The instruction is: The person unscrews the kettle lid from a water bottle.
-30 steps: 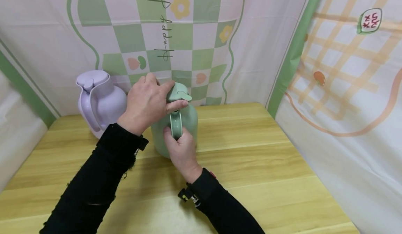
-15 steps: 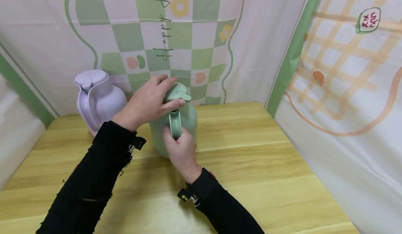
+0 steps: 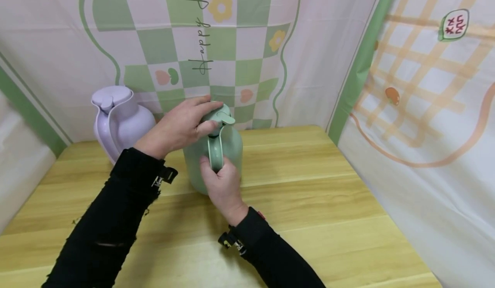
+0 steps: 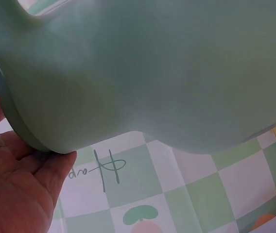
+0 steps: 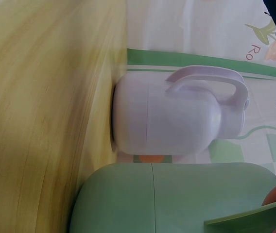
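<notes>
Head view: one green jug (image 3: 233, 157) and one purple jug (image 3: 135, 122) stand on a wooden counter (image 3: 309, 197). The green jug is between a person's two hands: the left hand (image 3: 178, 127) grips its one lid (image 3: 218, 116); the right hand (image 3: 224, 189) is clasped round its one handle (image 3: 215, 150).

Left wrist view: fingers (image 4: 55, 171) touch the lid's edge.

Right wrist view: the purple jug stands upright near the green jug, apart from it.
</notes>
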Demonstrator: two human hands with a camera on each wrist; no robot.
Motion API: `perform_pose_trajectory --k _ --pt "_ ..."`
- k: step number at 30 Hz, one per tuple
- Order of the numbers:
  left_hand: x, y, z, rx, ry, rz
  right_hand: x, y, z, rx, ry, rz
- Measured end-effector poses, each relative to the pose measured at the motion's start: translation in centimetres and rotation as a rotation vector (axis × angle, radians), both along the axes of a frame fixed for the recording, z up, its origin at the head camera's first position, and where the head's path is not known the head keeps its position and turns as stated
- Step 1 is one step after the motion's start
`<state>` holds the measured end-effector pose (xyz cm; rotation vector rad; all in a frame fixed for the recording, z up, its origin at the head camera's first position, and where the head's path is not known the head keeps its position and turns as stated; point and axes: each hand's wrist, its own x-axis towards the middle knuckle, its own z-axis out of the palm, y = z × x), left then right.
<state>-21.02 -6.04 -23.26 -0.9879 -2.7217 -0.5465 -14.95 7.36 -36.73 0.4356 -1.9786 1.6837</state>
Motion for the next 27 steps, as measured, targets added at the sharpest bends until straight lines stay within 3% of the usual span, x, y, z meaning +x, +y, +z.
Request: perform_pose_trajectory --k 6,13,27 --pt "0.0 -0.1 0.1 -0.018 0.002 0.01 0.2 -0.1 0.2 -0.003 0.002 -0.006" --pt "0.1 -0.1 -0.1 0.004 0.08 0.017 1.9 0.0 2.6 -0.016 0.01 0.021" --pt "0.3 0.5 -0.5 0.073 0.218 0.049 2.0 0.1 2.8 -0.024 0.029 0.037"
